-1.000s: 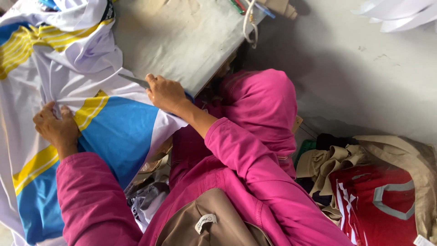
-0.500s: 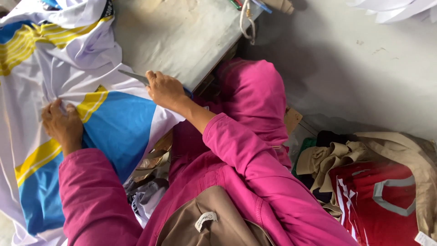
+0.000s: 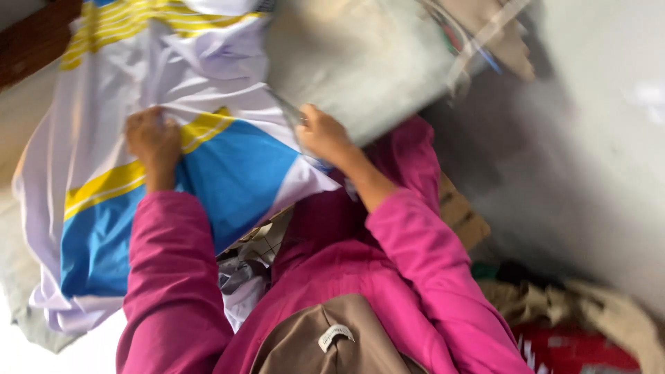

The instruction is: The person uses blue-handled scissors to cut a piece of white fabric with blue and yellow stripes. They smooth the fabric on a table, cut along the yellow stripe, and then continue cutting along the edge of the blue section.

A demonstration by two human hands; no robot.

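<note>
A white garment (image 3: 104,125) with a blue panel (image 3: 239,173) and yellow stripes (image 3: 104,183) lies spread over a table edge. My left hand (image 3: 152,142) presses down on it at the yellow stripe, fingers bunched in the cloth. At the garment's right edge, where the blue panel ends, my right hand (image 3: 324,135) is closed around a thin dark tool (image 3: 285,109); its tip points up and left along the cloth. What kind of tool it is cannot be made out. Both arms are in magenta sleeves. The frame is blurred.
A pale grey tabletop (image 3: 367,62) lies beyond the garment. A brown cloth bundle with a small label (image 3: 332,339) sits in my lap. Tan cloth (image 3: 603,308) and red cloth (image 3: 575,350) are heaped on the grey floor at lower right. Cardboard (image 3: 463,216) lies beside my right arm.
The view has swung and blurred, so both hands now sit further right in the picture. Both hands stay on the garment in the same grip.
</note>
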